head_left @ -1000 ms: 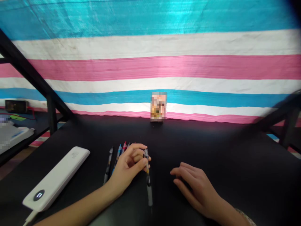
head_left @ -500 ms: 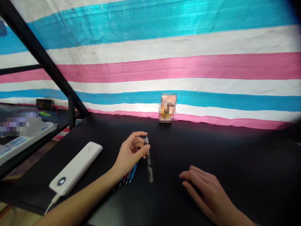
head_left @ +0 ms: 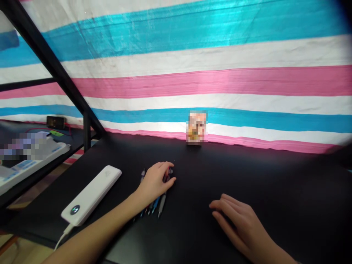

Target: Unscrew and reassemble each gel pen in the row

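A: Pens (head_left: 155, 204), where do they lie?
B: In a row on the black tabletop (head_left: 192, 165), upper ends under the left hand (head_left: 157, 180). Its fingers (head_left: 165, 171) curl together over them; whether they grip, I cannot tell.
A: The right hand (head_left: 239, 220)?
B: Flat on the tabletop, right of those fingers, its own loosely together, holding nothing. A white power bank (head_left: 92, 194) lies to their left.

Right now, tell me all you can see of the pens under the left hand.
The pens lie side by side on the black table, plastic barrels, one blue, one grey, others dark. The left hand rests palm-down over their far ends; their near ends stick out toward the person. Whether its fingers grip one is unclear.
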Demonstrator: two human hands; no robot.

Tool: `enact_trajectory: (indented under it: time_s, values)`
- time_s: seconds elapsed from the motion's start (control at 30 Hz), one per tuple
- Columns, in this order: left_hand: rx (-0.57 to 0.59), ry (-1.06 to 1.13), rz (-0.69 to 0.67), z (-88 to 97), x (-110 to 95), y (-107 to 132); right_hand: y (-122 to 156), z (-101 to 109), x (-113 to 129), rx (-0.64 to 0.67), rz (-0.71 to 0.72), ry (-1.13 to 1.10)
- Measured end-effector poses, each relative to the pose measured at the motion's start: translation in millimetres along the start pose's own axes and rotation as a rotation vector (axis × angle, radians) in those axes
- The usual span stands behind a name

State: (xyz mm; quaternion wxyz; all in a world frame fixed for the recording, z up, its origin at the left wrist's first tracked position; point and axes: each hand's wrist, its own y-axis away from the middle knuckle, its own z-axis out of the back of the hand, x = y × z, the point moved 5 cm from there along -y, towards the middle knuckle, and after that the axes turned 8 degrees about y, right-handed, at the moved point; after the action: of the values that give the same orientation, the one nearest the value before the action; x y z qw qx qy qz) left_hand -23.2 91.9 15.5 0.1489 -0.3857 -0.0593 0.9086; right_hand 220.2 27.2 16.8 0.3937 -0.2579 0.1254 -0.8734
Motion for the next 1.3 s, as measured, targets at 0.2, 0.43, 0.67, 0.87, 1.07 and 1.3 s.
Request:
enact_trajectory:
  time_s: [0.2, 0.43, 0.67, 0.87, 1.07, 1.3]
  values:
    - [0.023, -0.101, -0.062, 0.3, -7, -1, -2, 1, 0, -0.003, -0.003, -0.006]
    - [0.168, -0.140, -0.227, 42.8, -12, 56, 0, 5, -3, -0.051, -0.011, -0.014]
    - [0.458, -0.325, -0.329, 44.9, 34, 96, -1, -5, 2, -0.018, -0.002, -0.028]
    - [0.588, -0.276, -0.401, 21.0, 26, 66, -1, -5, -6, -0.042, -0.065, -0.026]
    - [0.598, -0.215, -0.447, -1.9, -5, 56, -3, 0, -9, -0.065, -0.090, -0.033]
    - [0.582, -0.174, -0.425, -48.9, -47, 64, 1, 3, -14, -0.150, -0.129, -0.047]
